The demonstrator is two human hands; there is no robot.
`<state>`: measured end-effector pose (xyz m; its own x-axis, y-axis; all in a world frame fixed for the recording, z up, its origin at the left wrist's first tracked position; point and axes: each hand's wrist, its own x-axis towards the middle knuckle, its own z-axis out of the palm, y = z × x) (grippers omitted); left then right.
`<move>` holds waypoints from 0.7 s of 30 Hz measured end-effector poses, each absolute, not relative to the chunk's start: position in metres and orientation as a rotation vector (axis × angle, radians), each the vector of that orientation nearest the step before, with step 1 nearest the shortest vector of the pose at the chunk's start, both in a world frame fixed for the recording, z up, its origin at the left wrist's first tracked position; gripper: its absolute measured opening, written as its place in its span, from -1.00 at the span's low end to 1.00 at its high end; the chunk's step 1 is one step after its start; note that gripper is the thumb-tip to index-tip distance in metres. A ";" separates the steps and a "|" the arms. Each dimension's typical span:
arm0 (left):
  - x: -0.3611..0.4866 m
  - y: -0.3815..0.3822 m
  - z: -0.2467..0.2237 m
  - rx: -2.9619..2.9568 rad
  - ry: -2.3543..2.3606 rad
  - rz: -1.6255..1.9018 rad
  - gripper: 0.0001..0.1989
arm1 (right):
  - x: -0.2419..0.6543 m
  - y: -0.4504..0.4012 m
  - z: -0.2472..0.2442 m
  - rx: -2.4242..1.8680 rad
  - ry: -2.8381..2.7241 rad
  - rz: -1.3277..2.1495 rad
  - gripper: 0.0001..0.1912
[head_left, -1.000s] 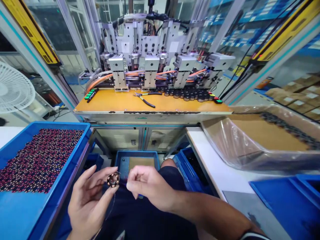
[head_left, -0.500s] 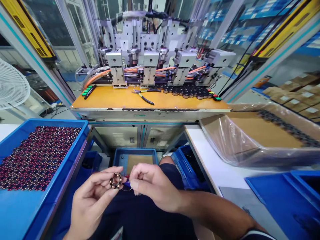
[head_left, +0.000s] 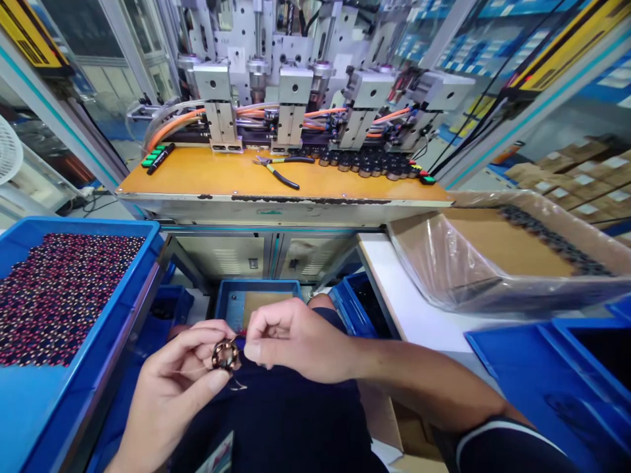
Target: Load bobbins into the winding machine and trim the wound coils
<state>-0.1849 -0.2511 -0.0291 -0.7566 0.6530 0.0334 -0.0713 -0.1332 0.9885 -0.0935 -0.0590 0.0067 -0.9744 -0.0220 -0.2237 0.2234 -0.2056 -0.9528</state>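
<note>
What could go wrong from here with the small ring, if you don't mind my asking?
Two possible risks. The small ring is pinched between the thumb and fingers of the left hand, above the lap, so it might slip and drop. A thin wire hangs loose below it, near the right hand, and could snag or bend.

The right hand (head_left: pixel 296 341) has moved up and closer to the wound ring (head_left: pixel 217 358). A wire (head_left: pixel 238 387) that reached toward its fingertips half a second ago now dangles below the ring, and the fan (head_left: pixel 8 151) has slipped mostly out of view.
</note>
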 end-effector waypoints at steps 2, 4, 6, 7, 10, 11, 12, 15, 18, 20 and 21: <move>-0.185 -0.251 -0.026 0.578 1.601 1.949 -0.76 | -0.093 -0.049 0.011 0.239 1.898 -2.183 -0.64; -0.185 -0.248 -0.023 0.575 1.585 1.906 -0.78 | -0.093 -0.043 0.015 0.255 1.921 -2.116 -0.66; -0.183 -0.245 -0.019 0.584 1.575 1.838 -0.78 | -0.094 -0.043 0.018 0.251 1.927 -2.133 -0.65; -0.182 -0.243 -0.017 0.561 1.580 1.817 -0.78 | -0.094 -0.044 0.018 0.239 1.928 -2.150 -0.64; -0.176 -0.240 -0.010 0.428 1.592 1.815 -0.76 | -0.093 -0.043 0.016 0.207 1.974 -2.131 -0.72; -0.175 -0.240 -0.008 0.404 1.584 1.819 -0.75 | -0.092 -0.040 0.017 0.201 2.002 -2.092 -0.76; -0.174 -0.241 -0.007 0.398 1.568 1.814 -0.74 | -0.090 -0.035 0.017 0.194 2.025 -2.035 -0.80; -0.178 -0.245 -0.005 0.497 1.499 1.739 -0.77 | -0.088 -0.018 0.024 0.137 2.104 -1.869 -0.83; -0.185 -0.248 -0.008 0.601 1.428 1.644 -0.78 | -0.096 -0.009 0.033 -0.011 2.200 -1.896 -0.76; -0.187 -0.248 -0.011 0.605 1.372 1.611 -0.73 | -0.105 -0.012 0.035 -0.187 2.241 -1.926 -0.65; -0.187 -0.247 -0.012 0.608 1.339 1.602 -0.71 | -0.111 -0.015 0.034 -0.307 2.254 -1.908 -0.62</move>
